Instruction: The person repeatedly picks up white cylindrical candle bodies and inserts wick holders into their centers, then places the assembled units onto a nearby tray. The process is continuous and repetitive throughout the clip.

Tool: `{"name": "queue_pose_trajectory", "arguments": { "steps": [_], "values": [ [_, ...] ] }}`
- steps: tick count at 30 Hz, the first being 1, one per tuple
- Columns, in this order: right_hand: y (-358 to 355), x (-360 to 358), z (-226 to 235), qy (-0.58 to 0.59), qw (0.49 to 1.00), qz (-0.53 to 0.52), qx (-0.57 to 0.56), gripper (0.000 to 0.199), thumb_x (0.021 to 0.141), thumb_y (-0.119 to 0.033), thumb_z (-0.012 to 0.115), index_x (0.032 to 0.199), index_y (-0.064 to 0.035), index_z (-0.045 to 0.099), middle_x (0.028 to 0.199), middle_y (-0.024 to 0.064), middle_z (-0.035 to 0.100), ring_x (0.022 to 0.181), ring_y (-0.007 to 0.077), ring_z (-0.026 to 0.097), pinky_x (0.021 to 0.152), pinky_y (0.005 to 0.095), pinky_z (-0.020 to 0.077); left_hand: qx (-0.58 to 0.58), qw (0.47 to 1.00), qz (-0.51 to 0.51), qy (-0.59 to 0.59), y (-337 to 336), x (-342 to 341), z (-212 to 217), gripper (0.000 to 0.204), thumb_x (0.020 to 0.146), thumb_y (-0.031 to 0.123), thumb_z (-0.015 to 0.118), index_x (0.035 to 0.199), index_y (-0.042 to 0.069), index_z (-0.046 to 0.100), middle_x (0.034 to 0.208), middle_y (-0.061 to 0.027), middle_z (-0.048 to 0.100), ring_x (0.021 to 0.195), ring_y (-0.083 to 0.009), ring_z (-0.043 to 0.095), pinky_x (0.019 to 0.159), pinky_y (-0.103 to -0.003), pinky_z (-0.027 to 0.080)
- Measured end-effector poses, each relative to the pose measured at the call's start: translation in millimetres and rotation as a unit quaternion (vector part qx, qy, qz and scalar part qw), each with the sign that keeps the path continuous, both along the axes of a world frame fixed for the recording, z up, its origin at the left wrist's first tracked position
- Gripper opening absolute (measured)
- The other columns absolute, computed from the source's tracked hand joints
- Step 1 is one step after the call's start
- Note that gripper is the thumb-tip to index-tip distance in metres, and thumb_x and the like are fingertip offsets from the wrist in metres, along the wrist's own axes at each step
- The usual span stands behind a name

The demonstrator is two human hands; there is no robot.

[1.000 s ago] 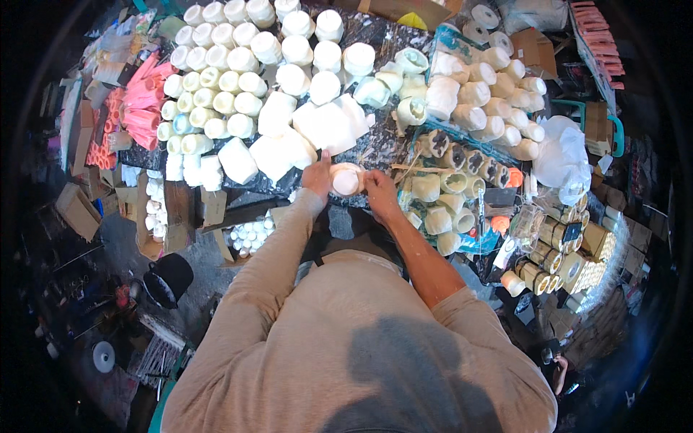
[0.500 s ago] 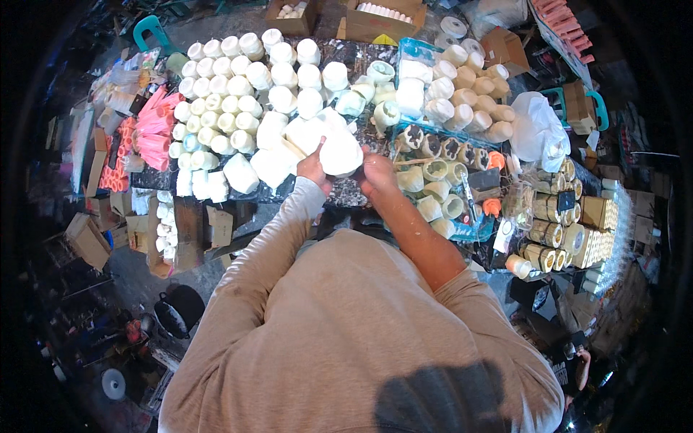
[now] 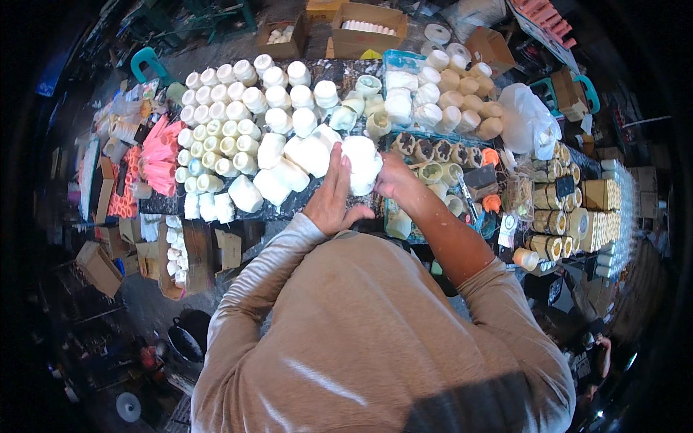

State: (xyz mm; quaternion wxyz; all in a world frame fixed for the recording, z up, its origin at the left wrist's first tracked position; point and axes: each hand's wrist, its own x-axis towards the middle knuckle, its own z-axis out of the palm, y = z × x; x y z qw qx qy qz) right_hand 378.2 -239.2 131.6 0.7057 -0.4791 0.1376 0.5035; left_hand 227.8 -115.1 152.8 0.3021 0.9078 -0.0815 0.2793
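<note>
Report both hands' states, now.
Left hand: open, fingers straight and thumb spread, beside the white piece; contact cannot be told.
Right hand: closed, holding the white piece at its right side.

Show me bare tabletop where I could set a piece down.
The widest patch of dark table is at the far edge, between the white cups and the teal tray. A narrow strip lies along the near edge, between the white blocks and the left hand. It is crowded among the white cups and in the teal tray.
</note>
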Motion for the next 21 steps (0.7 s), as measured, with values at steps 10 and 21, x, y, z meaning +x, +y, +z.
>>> {"name": "queue_pose_trajectory", "arguments": {
  "steps": [10, 21],
  "values": [
    [1, -38, 100, -0.375, 0.921, -0.035, 0.095, 0.042, 0.103, -0.018, 0.059, 0.139, 0.0022, 0.05, 0.132, 0.0112, 0.06, 0.122, 0.0172, 0.06, 0.1, 0.0284, 0.0493, -0.286, 0.958, 0.008, 0.005, 10, -14, 44, 0.096, 0.078, 0.013, 0.085, 0.152, -0.01, 0.028, 0.134, -0.0344, 0.056, 0.124, -0.0424, 0.062, 0.104, -0.044, 0.05],
    [-16, -46, 138, -0.441, 0.883, 0.048, 0.15, 0.086, 0.069, -0.007, 0.093, 0.138, -0.0013, 0.043, 0.133, 0.0146, 0.056, 0.121, 0.0207, 0.059, 0.104, 0.0368, 0.0503, -0.065, 0.991, 0.095, -0.071, 29, -7, 111, 0.076, 0.069, 0.03, 0.09, 0.126, -0.004, 0.054, 0.116, -0.024, 0.058, 0.101, -0.0393, 0.063, 0.085, -0.045, 0.053]
  ]
}}
